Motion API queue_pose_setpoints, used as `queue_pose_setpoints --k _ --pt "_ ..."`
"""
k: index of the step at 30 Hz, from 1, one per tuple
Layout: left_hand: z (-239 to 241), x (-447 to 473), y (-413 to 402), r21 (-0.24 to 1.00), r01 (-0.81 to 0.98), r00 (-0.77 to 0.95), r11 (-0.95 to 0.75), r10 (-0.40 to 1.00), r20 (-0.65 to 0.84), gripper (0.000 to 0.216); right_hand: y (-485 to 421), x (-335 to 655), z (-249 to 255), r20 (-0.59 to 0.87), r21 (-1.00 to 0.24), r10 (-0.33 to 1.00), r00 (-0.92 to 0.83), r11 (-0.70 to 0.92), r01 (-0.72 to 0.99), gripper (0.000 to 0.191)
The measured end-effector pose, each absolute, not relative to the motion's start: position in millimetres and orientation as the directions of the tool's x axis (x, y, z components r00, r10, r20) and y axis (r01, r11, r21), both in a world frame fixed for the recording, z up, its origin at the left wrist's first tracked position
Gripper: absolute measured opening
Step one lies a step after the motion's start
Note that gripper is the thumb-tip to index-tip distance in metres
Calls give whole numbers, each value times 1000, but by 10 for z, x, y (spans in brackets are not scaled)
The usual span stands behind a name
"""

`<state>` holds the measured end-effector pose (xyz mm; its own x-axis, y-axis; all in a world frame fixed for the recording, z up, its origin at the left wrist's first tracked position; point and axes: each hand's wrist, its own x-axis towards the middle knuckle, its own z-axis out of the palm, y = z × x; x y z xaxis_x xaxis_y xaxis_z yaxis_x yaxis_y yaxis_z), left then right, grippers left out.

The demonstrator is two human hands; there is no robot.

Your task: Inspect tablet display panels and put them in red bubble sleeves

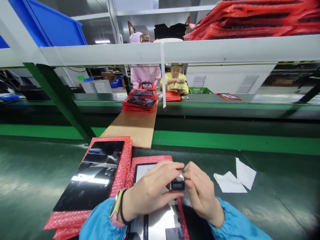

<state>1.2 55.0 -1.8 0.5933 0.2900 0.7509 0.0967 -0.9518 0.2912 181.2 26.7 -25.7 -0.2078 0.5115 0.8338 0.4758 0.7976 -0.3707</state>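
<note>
My left hand [150, 190] and my right hand [201, 191] meet over a panel with a metal back [160, 223] that lies on red bubble wrap [152, 160]. Both hands pinch a small dark component [177, 185] with a shiny tab between their fingertips. A second panel with a glossy black screen [95, 176] rests on a stack of red bubble-wrap sheets [122, 166] to the left. Blue sleeves cover both forearms, and a watch sits on the left wrist.
Two white paper pieces [235, 178] lie on the green bench to the right. A wooden board [135, 126] bridges to the far conveyor, where a stack of panels on red wrap [140, 102] stands. Two people work beyond it. Red wrap and a blue bin [55, 26] fill the shelf above.
</note>
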Motion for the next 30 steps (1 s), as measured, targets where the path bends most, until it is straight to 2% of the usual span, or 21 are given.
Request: queue_pose_setpoints --k 2,4,6,7,9,11,13,15,17,21,24,30 --pt "-49 23 592 121 136 610 -983 179 772 37 226 1793 -239 654 -637 739 -160 653 410 33" --pt "-73 33 621 3 129 636 -992 85 767 35 203 1795 -215 415 -841 894 -171 449 302 38" --pt "-97 38 630 42 126 616 -991 111 780 39 191 1806 -193 272 -914 939 -211 321 249 43" --pt "-109 37 625 111 131 589 -985 168 791 44 188 1814 -183 274 -907 938 -210 325 269 44" --pt "-128 26 603 278 143 533 -950 311 787 61 188 1832 -163 402 -812 896 -189 444 379 41" --pt "-128 5 570 392 132 515 -910 401 757 68 198 1858 -145 595 -613 773 -219 613 498 30" --pt "-104 -16 533 483 92 528 -871 453 718 68 221 1892 -132 733 -387 598 -325 759 524 22" --pt "-63 -28 501 559 32 546 -828 483 684 68 249 1927 -129 792 -202 435 -428 849 489 22" --pt "-25 -28 478 585 1 556 -811 486 674 68 267 1954 -137 814 -87 338 -472 875 476 23" --pt "-9 -6 451 501 -37 549 -865 401 734 71 250 1965 -172 834 -40 305 -460 865 500 27" --pt "-29 6 432 436 -63 545 -898 335 768 75 223 1948 -193 840 -66 307 -447 876 477 28" --pt "-20 3 423 367 -11 541 -930 303 785 69 213 1929 -162 836 -112 334 -435 881 460 26"
